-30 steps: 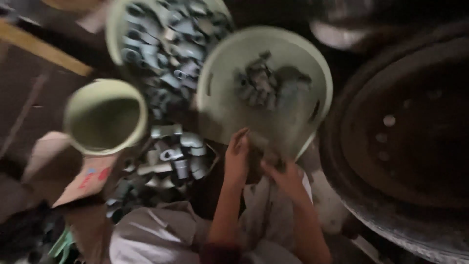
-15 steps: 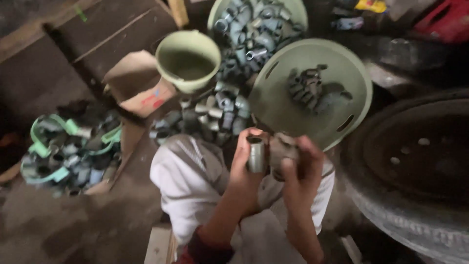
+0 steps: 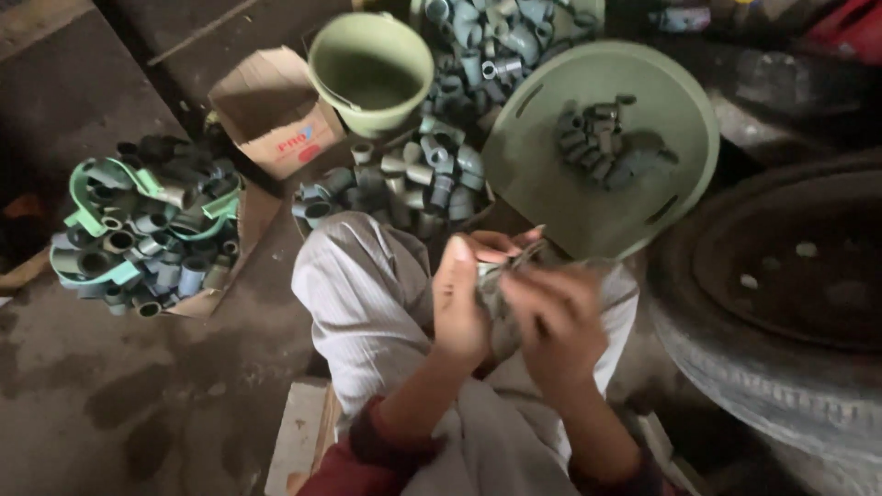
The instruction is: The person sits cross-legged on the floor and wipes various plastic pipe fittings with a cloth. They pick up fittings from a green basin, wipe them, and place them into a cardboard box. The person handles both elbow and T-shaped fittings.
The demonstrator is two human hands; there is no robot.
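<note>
My left hand (image 3: 464, 298) and my right hand (image 3: 551, 317) meet above my lap, both closed around small grey pipe fittings (image 3: 496, 285) pressed between them. The fittings are mostly hidden by my fingers. Just beyond my hands lies a wide pale green basin (image 3: 551, 197) with a small heap of grey fittings (image 3: 602, 142) in it. A loose pile of grey fittings (image 3: 404, 184) lies on the floor past my knee.
A green bucket (image 3: 372, 69) stands at the back beside an open cardboard box (image 3: 271, 115). Another basin of fittings (image 3: 501, 37) sits at the top. A flat box of grey and green fittings (image 3: 147, 234) lies left. A large tyre (image 3: 781, 303) fills the right.
The view has tilted and drawn closer to my hands. My hands have come closer together, folding over the fitting that stood visible between them half a second ago.
</note>
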